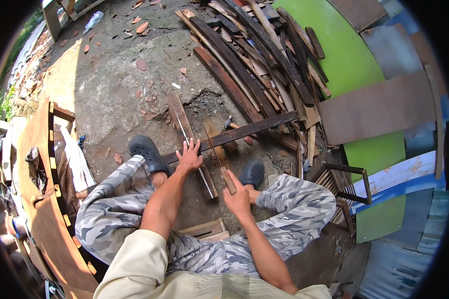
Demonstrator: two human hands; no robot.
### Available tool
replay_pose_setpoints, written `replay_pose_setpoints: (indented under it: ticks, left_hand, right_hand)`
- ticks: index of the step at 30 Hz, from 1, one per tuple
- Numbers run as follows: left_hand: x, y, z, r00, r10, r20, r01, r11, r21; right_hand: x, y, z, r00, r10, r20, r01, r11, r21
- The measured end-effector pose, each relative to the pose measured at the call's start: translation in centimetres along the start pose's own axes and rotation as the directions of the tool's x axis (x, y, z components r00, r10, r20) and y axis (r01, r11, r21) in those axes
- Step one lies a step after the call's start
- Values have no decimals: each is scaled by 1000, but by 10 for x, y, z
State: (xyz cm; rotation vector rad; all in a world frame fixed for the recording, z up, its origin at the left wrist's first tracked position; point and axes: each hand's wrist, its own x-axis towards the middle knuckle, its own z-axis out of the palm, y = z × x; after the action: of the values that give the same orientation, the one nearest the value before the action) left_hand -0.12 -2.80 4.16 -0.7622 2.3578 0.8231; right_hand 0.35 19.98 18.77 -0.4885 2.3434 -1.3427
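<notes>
A long dark wooden plank slants across the ground between my feet. It lies over a shorter brown plank that has a white stripe along it. My left hand rests on the dark plank where the two cross, its fingers spread. In my right hand is the wooden handle of a handsaw, gripped with closed fingers. The saw's thin blade points away from me and meets the dark plank just right of my left hand. Beyond the plank, a hammer lies with part of it hidden.
A heap of dark wood strips lies at the far right. Behind it are a bright green panel and a brown board. A slatted wooden rack stands beside my right knee, and a curved wooden piece at my left.
</notes>
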Motion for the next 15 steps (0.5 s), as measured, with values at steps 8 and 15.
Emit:
replay_pose_setpoints:
  ticks: [8,15]
  left_hand:
    - [-27,9,8,1000,-19,15,16,988,153]
    - [-25,3,-1,993,-40,113,11,969,247]
  right_hand:
    - [9,-1,14,999,40,36,-38,997,-73]
    - [57,20,30,991,134,28,-130,986,-103]
